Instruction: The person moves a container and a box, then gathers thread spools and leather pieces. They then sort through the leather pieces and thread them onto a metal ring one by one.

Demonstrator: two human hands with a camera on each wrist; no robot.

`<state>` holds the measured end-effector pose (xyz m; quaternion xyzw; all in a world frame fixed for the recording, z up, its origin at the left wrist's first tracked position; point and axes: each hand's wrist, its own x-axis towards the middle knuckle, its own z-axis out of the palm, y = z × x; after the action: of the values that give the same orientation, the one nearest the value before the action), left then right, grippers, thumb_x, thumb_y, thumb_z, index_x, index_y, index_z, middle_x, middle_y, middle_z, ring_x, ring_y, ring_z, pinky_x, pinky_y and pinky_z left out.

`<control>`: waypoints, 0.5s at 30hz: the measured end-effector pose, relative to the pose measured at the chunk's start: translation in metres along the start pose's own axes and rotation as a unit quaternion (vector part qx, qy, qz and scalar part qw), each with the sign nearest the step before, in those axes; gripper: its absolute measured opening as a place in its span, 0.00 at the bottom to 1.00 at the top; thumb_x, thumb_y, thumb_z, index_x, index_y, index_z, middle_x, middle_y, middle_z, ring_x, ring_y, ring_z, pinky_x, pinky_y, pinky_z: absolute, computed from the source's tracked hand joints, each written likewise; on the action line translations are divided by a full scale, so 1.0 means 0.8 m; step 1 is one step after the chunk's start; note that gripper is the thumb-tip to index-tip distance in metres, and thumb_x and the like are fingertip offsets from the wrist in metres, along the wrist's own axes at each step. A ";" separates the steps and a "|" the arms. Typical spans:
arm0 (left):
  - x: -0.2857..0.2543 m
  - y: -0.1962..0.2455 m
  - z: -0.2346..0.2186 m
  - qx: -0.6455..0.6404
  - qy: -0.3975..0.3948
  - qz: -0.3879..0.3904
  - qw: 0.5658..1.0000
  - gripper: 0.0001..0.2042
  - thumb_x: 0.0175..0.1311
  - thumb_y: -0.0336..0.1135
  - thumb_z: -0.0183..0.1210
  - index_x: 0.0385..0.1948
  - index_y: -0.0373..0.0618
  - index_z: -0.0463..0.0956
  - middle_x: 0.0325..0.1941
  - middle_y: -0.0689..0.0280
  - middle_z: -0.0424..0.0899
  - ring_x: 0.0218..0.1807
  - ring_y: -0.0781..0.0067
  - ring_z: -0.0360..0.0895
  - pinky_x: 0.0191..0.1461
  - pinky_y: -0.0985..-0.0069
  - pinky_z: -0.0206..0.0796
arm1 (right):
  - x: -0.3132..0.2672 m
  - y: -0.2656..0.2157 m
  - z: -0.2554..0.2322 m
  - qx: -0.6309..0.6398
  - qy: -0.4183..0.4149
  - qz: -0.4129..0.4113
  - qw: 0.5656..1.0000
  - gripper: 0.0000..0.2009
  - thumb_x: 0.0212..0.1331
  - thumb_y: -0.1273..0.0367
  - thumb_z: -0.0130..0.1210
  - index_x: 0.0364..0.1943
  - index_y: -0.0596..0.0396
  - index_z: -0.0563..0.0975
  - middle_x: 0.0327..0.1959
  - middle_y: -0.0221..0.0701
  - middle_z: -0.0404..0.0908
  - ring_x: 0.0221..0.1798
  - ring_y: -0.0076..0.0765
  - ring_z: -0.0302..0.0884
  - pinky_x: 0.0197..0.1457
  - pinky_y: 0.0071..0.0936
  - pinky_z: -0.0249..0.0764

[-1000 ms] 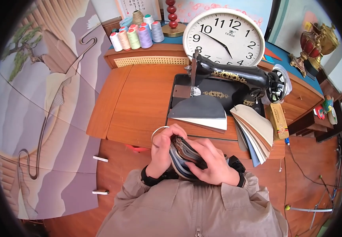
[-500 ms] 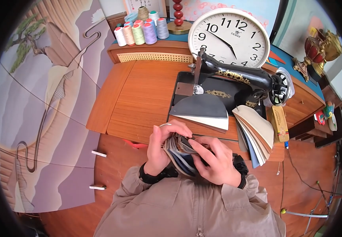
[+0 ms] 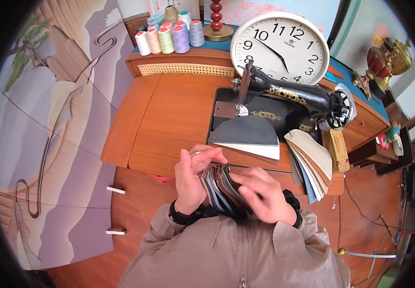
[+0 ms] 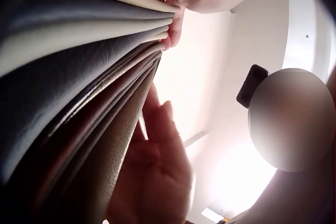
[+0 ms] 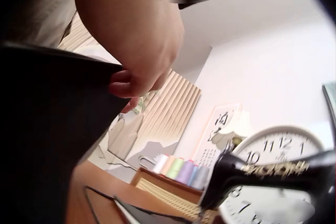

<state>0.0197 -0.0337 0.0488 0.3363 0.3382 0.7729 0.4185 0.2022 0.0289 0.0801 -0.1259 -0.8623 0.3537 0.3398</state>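
Observation:
Close in front of the jacket, both hands hold a thick swatch book (image 3: 222,192) of leather-like sheets between them. My left hand (image 3: 190,185) grips its left side, with the fingers reaching toward its upper edge. On the other side, my right hand (image 3: 264,196) holds the dark sheets with curled fingers. The left wrist view shows the layered swatches (image 4: 68,50) in cream, blue-grey, white, dark blue and brown, spread slightly apart. In the right wrist view, a broad dark sheet (image 5: 47,113) hides much of the scene, with the right fingertips at its edge.
A black sewing machine (image 3: 289,93) stands on the wooden table (image 3: 174,110). Before it lie a dark-and-white swatch set (image 3: 245,132) and a fanned beige-and-blue set (image 3: 310,153), beside a yellow box (image 3: 339,151). Thread spools (image 3: 166,39) and a large clock (image 3: 279,45) are behind.
The sheets in the swatch book have turned and spread, so more layer edges show. My right hand has moved slightly right, and the left fingers have loosened from the top edge.

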 end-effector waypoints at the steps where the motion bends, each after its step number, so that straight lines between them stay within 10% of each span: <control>1: -0.001 -0.001 -0.002 -0.011 -0.003 0.001 1.000 0.35 0.81 0.50 0.23 0.41 0.33 0.80 0.41 0.57 0.76 0.46 0.57 0.77 0.61 0.59 0.65 | -0.002 0.004 0.005 -0.003 0.005 0.003 1.000 0.13 0.64 0.75 0.56 0.53 0.62 0.78 0.40 0.37 0.80 0.39 0.35 0.79 0.44 0.27 0.76; 3: -0.002 0.000 -0.002 -0.023 -0.012 -0.001 1.000 0.34 0.81 0.50 0.23 0.41 0.34 0.80 0.40 0.58 0.76 0.46 0.57 0.77 0.62 0.58 0.64 | -0.005 0.009 0.016 0.275 0.033 0.223 0.935 0.08 0.68 0.75 0.54 0.48 0.62 0.77 0.40 0.30 0.81 0.41 0.22 0.78 0.47 0.22 0.75; 15: -0.002 -0.009 -0.011 -0.013 -0.081 -0.013 0.997 0.40 0.80 0.56 0.21 0.44 0.26 0.79 0.47 0.54 0.76 0.51 0.59 0.77 0.59 0.63 0.69 | -0.006 0.020 0.049 0.387 0.107 0.224 0.888 0.05 0.69 0.76 0.55 0.45 0.60 0.77 0.42 0.25 0.80 0.42 0.14 0.75 0.46 0.17 0.73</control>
<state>0.0164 -0.0344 0.0379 0.3880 0.2977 0.7419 0.4586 0.1789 0.0178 0.0466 -0.2114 -0.5644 0.7106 0.3632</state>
